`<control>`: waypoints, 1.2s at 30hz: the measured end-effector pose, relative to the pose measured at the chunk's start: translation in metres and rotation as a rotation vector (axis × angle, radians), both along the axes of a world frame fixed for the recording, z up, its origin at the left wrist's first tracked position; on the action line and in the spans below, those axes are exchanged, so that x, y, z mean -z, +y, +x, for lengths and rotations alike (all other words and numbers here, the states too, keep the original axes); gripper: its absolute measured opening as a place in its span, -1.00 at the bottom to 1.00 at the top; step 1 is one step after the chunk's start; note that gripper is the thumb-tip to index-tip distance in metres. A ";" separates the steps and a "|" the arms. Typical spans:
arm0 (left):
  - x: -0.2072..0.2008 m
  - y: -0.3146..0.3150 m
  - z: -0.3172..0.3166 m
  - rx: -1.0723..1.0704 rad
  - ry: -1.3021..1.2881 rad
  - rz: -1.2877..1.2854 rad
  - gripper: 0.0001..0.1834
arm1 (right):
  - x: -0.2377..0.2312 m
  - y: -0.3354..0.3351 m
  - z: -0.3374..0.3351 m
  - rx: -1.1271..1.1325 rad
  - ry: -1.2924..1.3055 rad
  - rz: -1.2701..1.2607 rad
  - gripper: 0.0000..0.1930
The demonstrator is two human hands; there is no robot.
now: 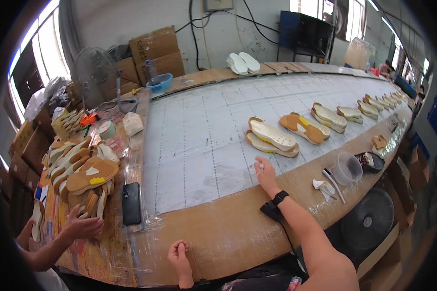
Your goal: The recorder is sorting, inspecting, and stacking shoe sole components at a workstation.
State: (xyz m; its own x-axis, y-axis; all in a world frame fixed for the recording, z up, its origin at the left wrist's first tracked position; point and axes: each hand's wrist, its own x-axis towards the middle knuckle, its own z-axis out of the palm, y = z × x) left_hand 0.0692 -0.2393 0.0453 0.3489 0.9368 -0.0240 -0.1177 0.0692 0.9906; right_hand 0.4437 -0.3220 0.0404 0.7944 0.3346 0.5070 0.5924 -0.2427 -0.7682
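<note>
My right hand [265,175] is over the near edge of the white belt surface [204,160], its fingers closed in a pinch around something small and pale. Just beyond it lies a pair of shoe soles [272,137], cream and tan with a yellow patch, one leaning on the other. A black band and a dark block with a cable are at my right wrist. My left hand [180,259] rests above the brown board edge [218,237], fingers curled with the thumb on top and no object showing in them. More sole pairs [329,118] run in a row toward the far right.
At left, a co-worker's hand [84,225] touches a heap of soles [85,169]; their other hand holds a sole [38,222]. A phone [131,203] lies nearby. White soles [243,63] sit on the far ledge. A clear tub [347,169] and fan [368,220] are at right.
</note>
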 end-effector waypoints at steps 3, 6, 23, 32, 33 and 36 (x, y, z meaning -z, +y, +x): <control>-0.001 -0.003 0.004 -0.044 0.041 0.016 -0.89 | -0.004 -0.012 0.057 0.434 -0.244 -0.020 -0.65; -0.003 -0.004 0.000 -0.075 0.019 0.033 -0.89 | -0.018 -0.029 0.110 0.764 -0.059 -0.171 -0.52; -0.005 -0.003 0.000 -0.133 0.053 0.034 -0.90 | 0.009 -0.043 0.153 0.700 0.189 -0.142 -0.74; -0.015 -0.005 0.002 -0.111 0.098 0.057 -0.88 | -0.024 0.005 0.076 -0.017 0.819 0.006 -0.47; -0.014 -0.005 0.005 -0.111 0.091 0.059 -0.88 | -0.017 0.007 0.077 -0.116 0.880 0.069 -0.49; -0.010 -0.008 0.012 -0.080 0.070 0.074 -0.87 | 0.003 0.026 0.062 -0.212 0.903 0.204 -0.56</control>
